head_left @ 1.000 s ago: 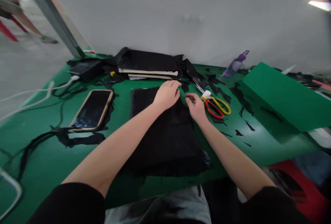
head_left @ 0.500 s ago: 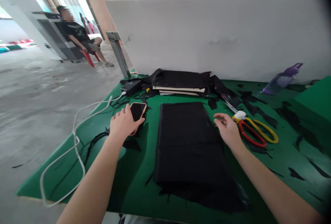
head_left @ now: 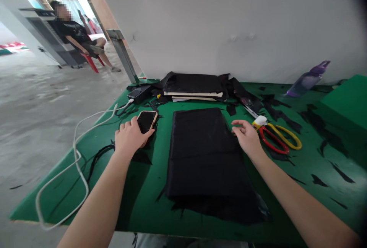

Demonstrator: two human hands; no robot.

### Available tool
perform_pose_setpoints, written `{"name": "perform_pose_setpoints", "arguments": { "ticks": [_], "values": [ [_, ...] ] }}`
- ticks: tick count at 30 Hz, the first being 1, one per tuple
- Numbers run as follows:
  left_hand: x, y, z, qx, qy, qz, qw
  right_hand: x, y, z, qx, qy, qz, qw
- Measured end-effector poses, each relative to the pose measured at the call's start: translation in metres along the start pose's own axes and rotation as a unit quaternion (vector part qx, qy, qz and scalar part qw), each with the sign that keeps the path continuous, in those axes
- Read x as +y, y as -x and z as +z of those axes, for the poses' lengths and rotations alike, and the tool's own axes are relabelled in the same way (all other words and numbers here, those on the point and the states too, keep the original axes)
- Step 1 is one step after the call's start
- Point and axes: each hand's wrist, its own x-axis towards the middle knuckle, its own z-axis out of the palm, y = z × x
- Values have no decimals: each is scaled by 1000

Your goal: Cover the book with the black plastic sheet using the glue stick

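Head view shows my left hand (head_left: 130,138) curled over the tan-cased black phone (head_left: 146,121), right hand (head_left: 247,138) spread beside the folded black fabric stack (head_left: 205,154). I judge a careless pull could drag the phone's white cable (head_left: 75,152) or knock the red-and-yellow scissors (head_left: 275,138) off the green tabletop (head_left: 312,160).

Bare green worktop (head_left: 149,202) lies open along the near edge. A white board (head_left: 229,30) blocks the far edge. Scissors (head_left: 275,139) and a green box (head_left: 344,104) crowd the right side.

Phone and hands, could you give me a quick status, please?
Left hand on phone. Right hand open at edge of black fabric, beside scissors. White cable left of phone.
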Motion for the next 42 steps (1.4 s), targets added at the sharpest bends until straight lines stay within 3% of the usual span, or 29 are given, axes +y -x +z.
{"name": "perform_pose_setpoints", "arguments": {
  "ticks": [13, 29, 33, 35, 37, 39, 42],
  "values": [
    [2, -7, 0, -28, 37, -43, 998, -6, 3, -2, -6, 17, 4, 1000],
    [4, 1, -3, -11, 10, -6, 1000, -6, 3, -1, -12, 27, 8, 1000],
    [29, 11, -17, 61, 26, 96, 993, -5, 2, -1, -4, 22, 6, 1000],
    [55, 16, -29, 43, 54, 204, 977, -5, 2, 0, 0, 17, 8, 1000],
    [87, 19, -42, 6, 86, 328, 941, -5, 2, 0, 7, 10, 8, 1000],
    [121, 17, -51, -62, 97, 466, 877, -5, 2, 1, 14, 1, 8, 1000],
    [173, 3, -56, -110, 103, 553, 819, -6, 2, 1, 18, -24, 8, 1000]
  ]
}}
